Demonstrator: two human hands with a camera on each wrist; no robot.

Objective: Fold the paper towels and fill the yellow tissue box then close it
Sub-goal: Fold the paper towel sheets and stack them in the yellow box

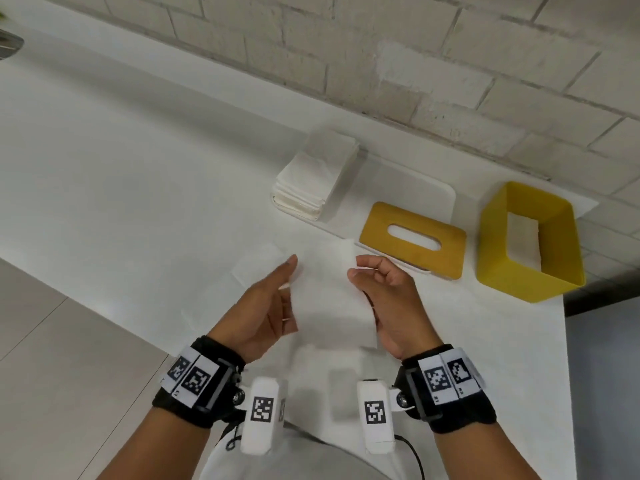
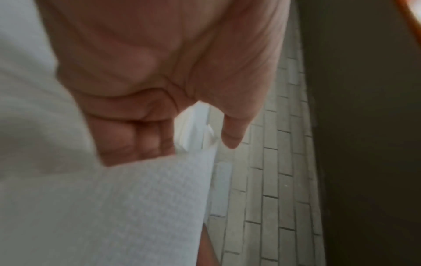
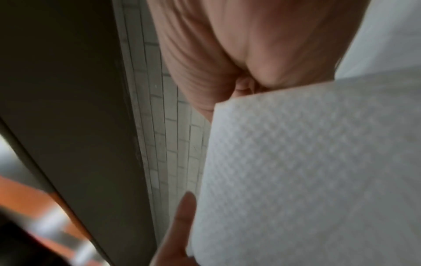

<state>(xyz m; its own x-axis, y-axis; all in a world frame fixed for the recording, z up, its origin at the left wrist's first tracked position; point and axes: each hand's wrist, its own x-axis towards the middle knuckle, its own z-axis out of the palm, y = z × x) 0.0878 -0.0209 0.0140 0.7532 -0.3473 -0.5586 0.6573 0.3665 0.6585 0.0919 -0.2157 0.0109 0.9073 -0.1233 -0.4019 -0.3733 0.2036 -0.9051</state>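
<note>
Yellow tissue box (lid off) with one folded towel

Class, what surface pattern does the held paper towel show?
An embossed diamond-grid texture on the white paper towel, clearest in the right wrist view.

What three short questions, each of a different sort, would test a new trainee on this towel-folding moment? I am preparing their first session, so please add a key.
1. True or false: the yellow lid is already fitted on the yellow tissue box.
2. Multiple choice: the paper towel is held by
A. the left hand alone
B. the right hand alone
C. both hands
3. Fill in: the stack of folded towels lies to the ___ of the lid in the head view.

Key:
1. False; the lid lies flat on the table beside the open box.
2. C
3. left
</note>
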